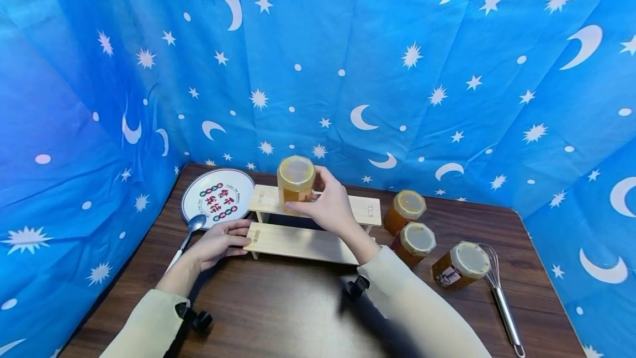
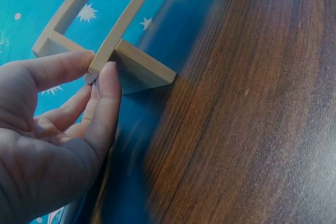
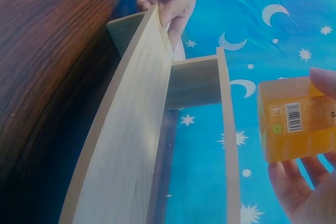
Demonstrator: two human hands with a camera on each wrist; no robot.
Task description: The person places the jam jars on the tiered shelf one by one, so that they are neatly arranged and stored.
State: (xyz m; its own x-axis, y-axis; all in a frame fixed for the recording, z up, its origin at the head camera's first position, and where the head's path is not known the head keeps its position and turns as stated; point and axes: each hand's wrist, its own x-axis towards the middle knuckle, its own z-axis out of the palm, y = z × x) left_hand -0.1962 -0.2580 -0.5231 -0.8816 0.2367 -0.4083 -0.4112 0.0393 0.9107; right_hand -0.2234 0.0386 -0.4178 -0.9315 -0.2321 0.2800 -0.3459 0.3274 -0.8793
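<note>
My right hand (image 1: 333,203) grips a hexagonal jar (image 1: 296,181) of amber contents with a yellowish lid, thumb on one side and fingers on the other. It is upright over the upper board of a two-tier wooden shelf (image 1: 303,243); the right wrist view shows a gap between jar (image 3: 286,124) and board (image 3: 227,129). At the shelf's left end, my left hand (image 1: 218,245) pinches the edge of the lower board. In the left wrist view, thumb and fingers of that hand (image 2: 58,140) meet around the board end (image 2: 113,38).
Right of the shelf stand three similar jars: one at the back (image 1: 404,211), one in the middle (image 1: 414,242), one nearer (image 1: 459,267). Beside the last lies a whisk (image 1: 504,308). A printed white plate (image 1: 199,187) and a spoon (image 1: 196,223) lie at left. Blue cloth (image 1: 318,70) hangs behind the table.
</note>
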